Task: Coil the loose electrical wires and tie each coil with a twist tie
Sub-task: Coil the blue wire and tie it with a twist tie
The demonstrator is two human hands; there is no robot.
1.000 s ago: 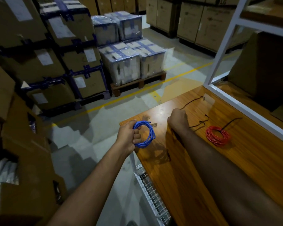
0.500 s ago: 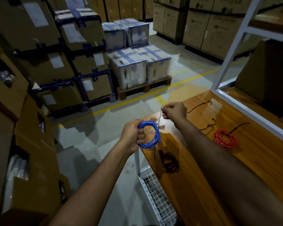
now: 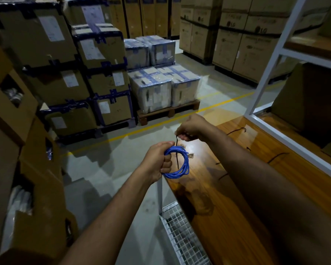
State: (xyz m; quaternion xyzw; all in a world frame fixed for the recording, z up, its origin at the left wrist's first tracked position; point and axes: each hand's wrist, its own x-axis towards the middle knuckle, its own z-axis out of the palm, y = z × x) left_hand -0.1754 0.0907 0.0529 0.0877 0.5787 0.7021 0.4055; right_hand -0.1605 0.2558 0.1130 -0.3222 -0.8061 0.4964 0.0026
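In the head view, the left hand (image 3: 159, 162) clenches a round coil of blue electrical wire (image 3: 180, 161) at the corner of the glossy wooden table (image 3: 237, 197), while the right hand (image 3: 192, 128) pinches a thin black twist tie (image 3: 177, 150) hanging through it. The coil faces the camera and the tie's long axis runs vertical. If the left fist slackens, the loops could spring apart, or the tie could slip from the pinch.

A warehouse: stacked cardboard cartons (image 3: 107, 83), wrapped pallet loads (image 3: 161, 88), yellow floor line (image 3: 180, 119).

Head view, looking down, hands (image 3: 157, 163) close, dim
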